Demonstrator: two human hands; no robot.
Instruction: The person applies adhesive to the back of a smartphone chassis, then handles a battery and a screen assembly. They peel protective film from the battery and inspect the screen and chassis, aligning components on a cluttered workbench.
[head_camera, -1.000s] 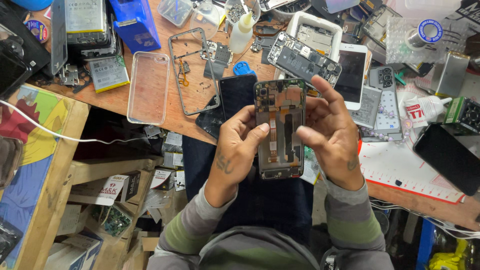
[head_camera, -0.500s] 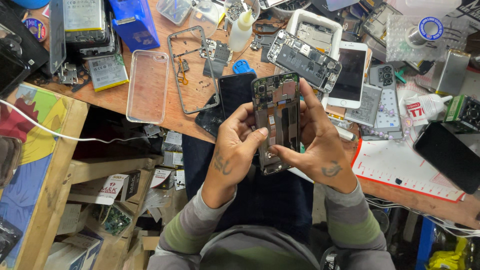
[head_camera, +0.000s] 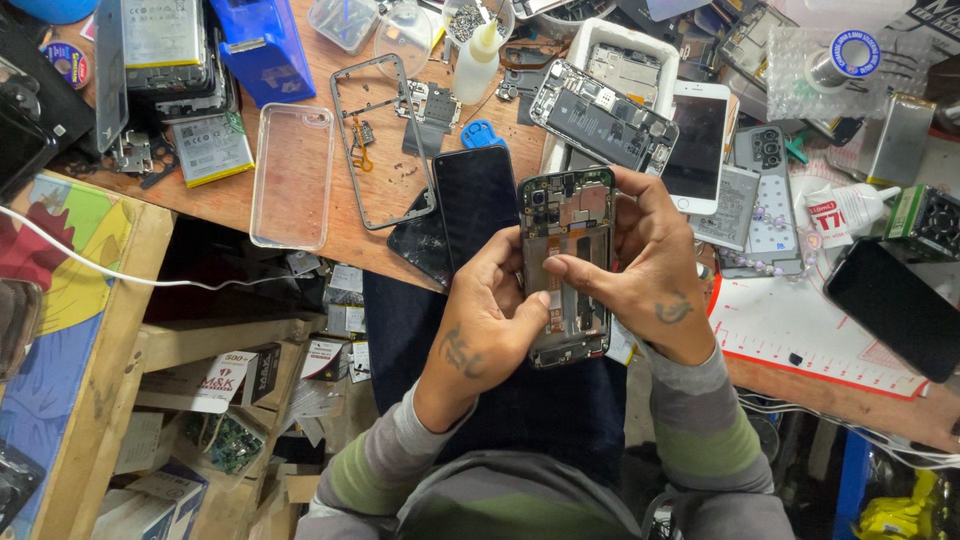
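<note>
An opened phone (head_camera: 566, 262) with its back off, boards and ribbon cable bare, is held upright over my lap. My left hand (head_camera: 487, 318) grips its left edge, thumb pressed on the lower middle. My right hand (head_camera: 645, 270) wraps the right edge, its fingers reaching across the inside to the middle of the phone. A dark phone screen (head_camera: 474, 198) lies on the table edge just left of the held phone.
The wooden bench (head_camera: 365, 235) carries a clear phone case (head_camera: 291, 176), a bare metal frame (head_camera: 381, 140), a glue bottle (head_camera: 476, 64), a white phone (head_camera: 698, 145), another opened phone (head_camera: 604, 117), a blue box (head_camera: 262, 46) and a black phone (head_camera: 896, 308) at the right. Shelves with boxes stand lower left.
Both hands have tilted the opened phone and lifted it slightly toward the bench. My right fingers moved from its edge onto its inside, meeting my left thumb.
</note>
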